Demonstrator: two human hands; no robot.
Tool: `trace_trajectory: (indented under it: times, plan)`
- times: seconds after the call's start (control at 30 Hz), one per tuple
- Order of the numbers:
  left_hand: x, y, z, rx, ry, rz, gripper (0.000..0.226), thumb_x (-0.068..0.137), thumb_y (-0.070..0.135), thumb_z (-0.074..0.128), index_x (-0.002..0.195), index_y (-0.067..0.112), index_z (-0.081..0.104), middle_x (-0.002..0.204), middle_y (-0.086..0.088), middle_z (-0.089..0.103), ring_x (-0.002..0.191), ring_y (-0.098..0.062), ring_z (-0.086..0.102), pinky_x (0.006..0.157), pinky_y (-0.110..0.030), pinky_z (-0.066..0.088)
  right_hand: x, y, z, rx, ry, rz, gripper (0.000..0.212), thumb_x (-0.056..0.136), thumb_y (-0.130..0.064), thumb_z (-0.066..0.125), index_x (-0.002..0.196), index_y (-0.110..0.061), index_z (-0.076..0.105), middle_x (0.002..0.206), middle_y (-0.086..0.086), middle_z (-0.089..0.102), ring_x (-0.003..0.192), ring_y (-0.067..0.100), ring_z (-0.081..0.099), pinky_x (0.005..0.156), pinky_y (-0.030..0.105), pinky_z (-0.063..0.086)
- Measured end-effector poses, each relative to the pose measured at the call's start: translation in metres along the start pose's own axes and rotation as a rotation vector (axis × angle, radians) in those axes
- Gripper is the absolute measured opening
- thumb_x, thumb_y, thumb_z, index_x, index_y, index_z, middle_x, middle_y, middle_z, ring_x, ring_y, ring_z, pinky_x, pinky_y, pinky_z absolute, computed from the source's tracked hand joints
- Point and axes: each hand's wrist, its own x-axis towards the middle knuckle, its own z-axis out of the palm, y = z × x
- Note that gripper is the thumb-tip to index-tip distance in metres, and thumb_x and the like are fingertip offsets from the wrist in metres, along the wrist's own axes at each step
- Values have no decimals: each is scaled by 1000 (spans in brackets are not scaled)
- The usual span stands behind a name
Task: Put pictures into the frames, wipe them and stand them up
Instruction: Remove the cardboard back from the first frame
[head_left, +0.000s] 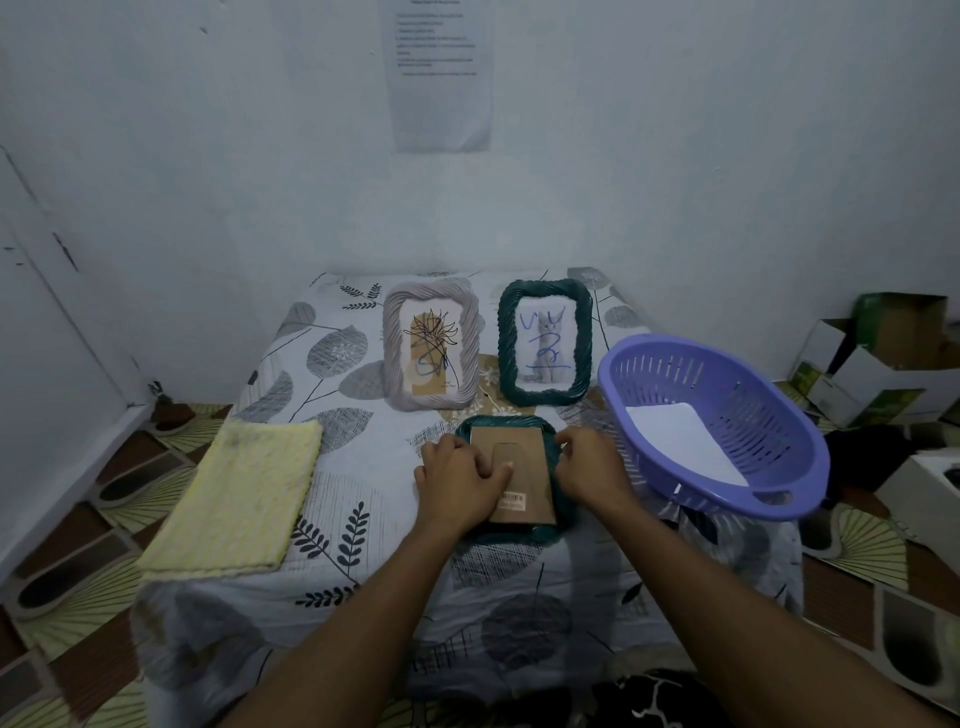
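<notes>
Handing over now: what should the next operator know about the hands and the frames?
Left hand: lies on the cardboard back of the face-down green frame.
Right hand: fingers curled at that frame's right edge.
Done: grey frame and dark green frame stand at the back, pictures in.
Yellow cloth lies flat on the left; purple basket on the right holds a white sheet.
Left: finish this frame's back, wipe it, stand it up.

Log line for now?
green frame face down | left hand presses backing board | right hand grips frame edge | grey frame, cat frame standing
</notes>
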Motion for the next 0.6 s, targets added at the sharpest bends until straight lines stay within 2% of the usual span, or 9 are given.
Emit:
trace_trajectory:
  times: [0.07, 0.13, 0.2, 0.27, 0.37, 0.5, 0.6]
  plan:
    - [1, 4, 1, -22, -6, -50, 33, 80, 47, 66, 61, 28, 47, 103, 6, 40, 116, -22, 33, 90, -37, 30, 0, 4, 0, -10, -31, 0, 32, 80, 7, 53, 107, -1, 68, 104, 18, 67, 90, 29, 62, 76, 35, 52]
    - [2, 5, 1, -54, -5, -104, 34, 79, 46, 70, 59, 27, 49, 109, 3, 46, 117, -24, 34, 94, -39, 32, 1, 7, 0, 4, -43, -5, 33, 79, 8, 53, 108, 3, 67, 102, 20, 68, 91, 32, 63, 81, 41, 55]
    - [2, 5, 2, -124, 11, -152, 34, 77, 45, 72, 58, 26, 51, 114, -1, 52, 116, -26, 37, 99, -42, 36, 2, 9, 0, 37, -42, -15, 35, 81, 7, 52, 112, 1, 67, 108, 20, 69, 98, 32, 63, 88, 43, 54]
    - [1, 5, 1, -191, 40, -174, 32, 77, 42, 74, 58, 25, 54, 115, -1, 53, 117, -26, 37, 101, -45, 36, 2, 9, 1, 71, -37, -29, 34, 85, 1, 51, 115, -3, 68, 115, 17, 68, 105, 31, 62, 91, 38, 51]
    - [0, 5, -2, -252, 76, -172, 30, 76, 39, 75, 58, 26, 55, 114, 4, 49, 118, -23, 35, 103, -43, 33, 2, 10, 1, 98, -30, -41, 28, 90, -8, 52, 111, -7, 70, 113, 13, 69, 102, 28, 63, 88, 34, 51]
    - [0, 4, -5, -316, 80, -159, 25, 77, 35, 75, 61, 26, 58, 112, 3, 51, 118, -24, 36, 104, -46, 34, 0, 8, 1, 100, -20, -63, 18, 88, -10, 55, 89, -8, 73, 91, 12, 71, 84, 25, 63, 80, 36, 53]
    - [0, 3, -5, -399, 95, -154, 22, 77, 31, 76, 63, 23, 61, 103, 1, 55, 114, -27, 45, 99, -49, 41, -1, 6, 1, 101, -17, -77, 20, 88, -12, 56, 95, -9, 74, 95, 8, 72, 87, 23, 64, 82, 35, 53]
